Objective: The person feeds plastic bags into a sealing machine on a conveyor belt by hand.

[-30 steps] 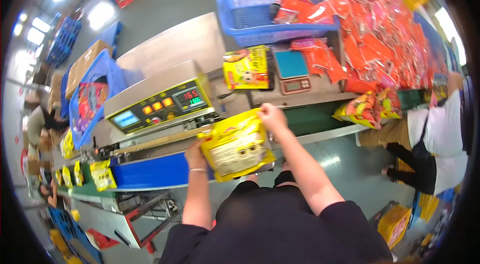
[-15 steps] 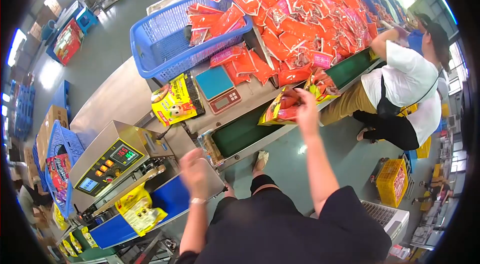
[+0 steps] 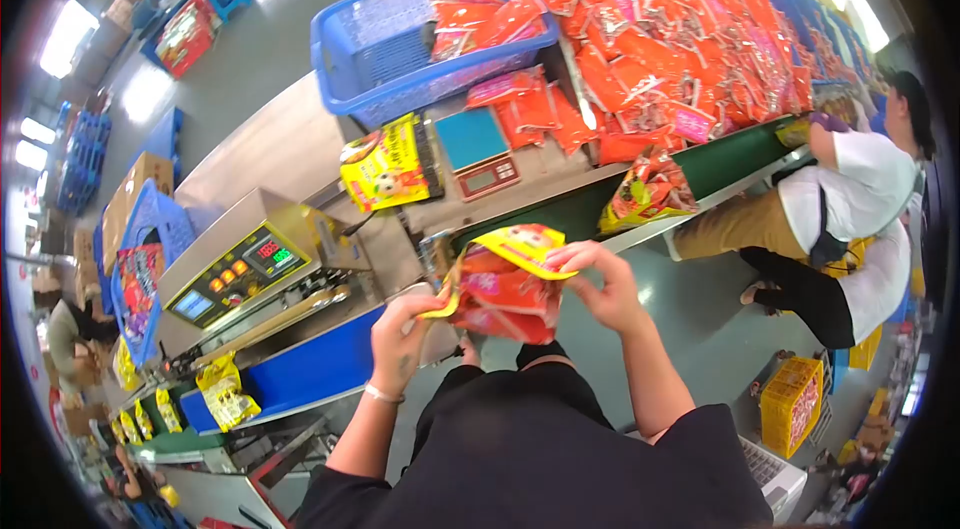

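Between my hands hangs a yellow food bag (image 3: 538, 239), its mouth spread and red packets (image 3: 508, 294) showing inside. My left hand (image 3: 398, 334) pinches the left edge of its rim, and my right hand (image 3: 604, 287) pinches the right edge. It is held in front of my body, over the near end of the green conveyor. Farther along that belt stands another filled yellow bag (image 3: 648, 194). Beyond the belt is a small scale with a blue top (image 3: 472, 141), and flat yellow bags (image 3: 385, 164) lie to its left.
A blue basket (image 3: 345, 104) and a large heap of red packets (image 3: 660, 49) are behind the scale. On the left, a sealing machine (image 3: 240, 269) stands over a blue belt (image 3: 320, 369) carrying a yellow bag (image 3: 225, 394). Co-workers (image 3: 850, 184) stand at right.
My right hand has brought one bag from the conveyor toward my body. My left hand has moved over and taken its other edge. The sealer's yellow bag has shifted left along the belt.
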Action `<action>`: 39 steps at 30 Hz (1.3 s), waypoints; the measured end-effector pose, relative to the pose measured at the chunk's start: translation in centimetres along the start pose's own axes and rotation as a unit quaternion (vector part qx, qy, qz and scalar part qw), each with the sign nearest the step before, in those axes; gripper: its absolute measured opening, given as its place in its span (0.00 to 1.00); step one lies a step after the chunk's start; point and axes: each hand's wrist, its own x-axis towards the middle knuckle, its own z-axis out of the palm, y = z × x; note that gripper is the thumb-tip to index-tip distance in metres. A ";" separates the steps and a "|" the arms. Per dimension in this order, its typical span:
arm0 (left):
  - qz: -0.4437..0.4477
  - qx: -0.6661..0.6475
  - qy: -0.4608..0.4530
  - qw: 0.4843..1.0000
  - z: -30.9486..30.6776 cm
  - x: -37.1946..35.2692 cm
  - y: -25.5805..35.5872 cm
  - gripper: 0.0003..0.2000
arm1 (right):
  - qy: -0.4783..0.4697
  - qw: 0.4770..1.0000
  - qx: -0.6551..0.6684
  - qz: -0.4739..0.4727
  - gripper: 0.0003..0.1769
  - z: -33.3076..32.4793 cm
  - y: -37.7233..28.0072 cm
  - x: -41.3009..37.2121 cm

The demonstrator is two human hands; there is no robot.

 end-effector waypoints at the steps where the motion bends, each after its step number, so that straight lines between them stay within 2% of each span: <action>1: -0.022 0.012 0.010 1.000 -2.1 -1.5 0.7 0.10 | -0.037 0.999 0.027 0.004 0.08 2.2 -0.1 -0.1; 2: -0.081 -0.012 0.043 0.996 -3.4 -2.6 1.7 0.10 | -0.075 0.996 0.053 0.007 0.08 4.4 -0.2 0.0; 3: -0.138 -0.037 0.078 0.987 -4.6 -3.5 2.4 0.11 | -0.063 0.996 0.056 0.040 0.06 6.8 0.3 0.1; 4: -0.078 0.091 0.106 0.987 -5.7 -4.4 2.4 0.10 | -0.085 0.992 0.062 0.072 0.05 8.7 1.7 -0.1; 5: -0.085 0.099 0.119 0.984 -6.9 -5.1 2.8 0.10 | -0.107 0.987 0.066 0.104 0.04 10.3 2.7 -0.4; 6: 0.054 0.243 0.048 0.967 -7.9 -4.9 4.3 0.12 | -0.119 0.985 0.074 0.100 0.04 11.6 2.4 -0.3; 7: 0.189 0.374 -0.030 0.907 -8.5 -4.7 5.2 0.13 | -0.101 0.988 0.064 0.099 0.04 12.6 1.9 -0.3; 10: 0.167 0.364 -0.200 0.894 -6.1 -4.1 5.3 0.13 | -0.069 0.991 0.054 0.100 0.04 14.3 1.6 -0.9; 11: 0.119 0.401 -0.290 0.861 -4.7 -3.3 4.2 0.12 | -0.054 0.992 0.054 0.100 0.04 14.4 1.6 -1.0; 12: 0.137 0.401 -0.284 0.860 -2.5 -2.8 1.2 0.13 | -0.073 0.993 0.021 0.092 0.04 14.4 1.5 -1.1; 13: 0.080 0.389 -0.313 0.863 0.1 -2.0 -2.2 0.14 | -0.075 0.993 0.018 0.091 0.04 14.8 1.2 -1.3; 14: 0.022 0.373 -0.343 0.862 2.0 -1.5 -4.1 0.15 | -0.096 0.994 -0.054 0.029 0.04 15.4 1.0 -1.6; 15: 0.025 0.370 -0.341 0.864 2.4 -1.1 -3.3 0.15 | -0.116 0.985 -0.127 -0.036 0.04 15.5 0.8 -1.7; 16: -0.031 0.388 -0.369 0.844 2.4 -0.1 -1.9 0.16 | -0.098 0.989 -0.101 0.036 0.03 15.3 1.0 -1.9; 17: -0.088 0.403 -0.396 0.821 2.5 0.6 -1.1 0.17 | -0.099 0.989 -0.107 0.030 0.03 14.7 1.2 -1.6; 18: 0.171 0.394 -0.244 0.869 1.4 -1.3 -4.4 0.17 | -0.058 0.995 -0.024 0.076 0.03 14.2 1.1 -1.3; 19: 0.115 0.358 -0.297 0.878 -1.4 -1.4 -1.1 0.17 | -0.015 0.990 0.061 0.122 0.03 13.7 1.1 -0.9; 21: 0.280 0.275 -0.086 0.916 -6.3 -2.9 2.9 0.15 | -0.030 0.993 0.046 0.101 0.03 13.5 1.4 -1.0; 22: 0.277 0.258 0.013 0.926 -8.2 -4.6 3.7 0.14 | -0.041 0.993 0.065 0.086 0.04 13.7 1.7 -1.2; 23: 0.254 0.227 0.099 0.935 -9.5 -7.0 1.4 0.20 | -0.055 0.992 0.085 0.069 0.05 14.0 2.0 -1.2; 25: 0.059 0.079 0.205 0.974 -9.3 -8.5 -0.6 0.22 | -0.060 0.993 0.092 0.052 0.07 14.6 2.0 -1.2; 27: -0.014 0.023 0.158 0.987 -8.9 -9.9 -4.8 0.17 | -0.068 0.992 0.099 0.038 0.09 15.2 1.8 -1.1; 28: -0.008 0.053 0.132 0.990 -8.7 -9.9 -5.8 0.12 | -0.087 0.993 0.081 -0.001 0.11 15.4 1.4 -0.9; 29: -0.010 0.052 0.135 0.989 -8.3 -10.0 -6.7 0.12 | -0.105 0.992 0.062 -0.039 0.14 15.7 1.1 -0.8; 31: -0.002 -0.040 0.173 0.984 -7.0 -9.3 -7.0 0.09 | -0.121 0.990 0.050 -0.049 0.14 15.8 1.7 -0.8; 33: 0.001 -0.027 0.185 0.982 -6.5 -9.4 -7.6 0.09 | -0.120 0.986 0.026 -0.110 0.14 16.4 2.5 -0.5; 35: -0.028 -0.079 0.163 0.983 -6.3 -10.0 -8.4 0.08 | -0.106 0.989 0.032 -0.099 0.11 17.5 2.7 -0.1; 36: -0.057 -0.140 0.186 0.971 -6.4 -10.2 -8.2 0.06 | -0.087 0.992 0.035 -0.087 0.09 18.1 2.5 0.1; 37: -0.059 -0.138 0.192 0.970 -6.9 -10.4 -8.0 0.06 | -0.092 0.991 0.039 -0.088 0.09 18.3 2.2 0.6; 39: -0.131 -0.267 0.258 0.919 -8.3 -10.7 -8.0 0.04 | -0.034 0.998 -0.050 0.000 0.04 18.4 1.0 2.1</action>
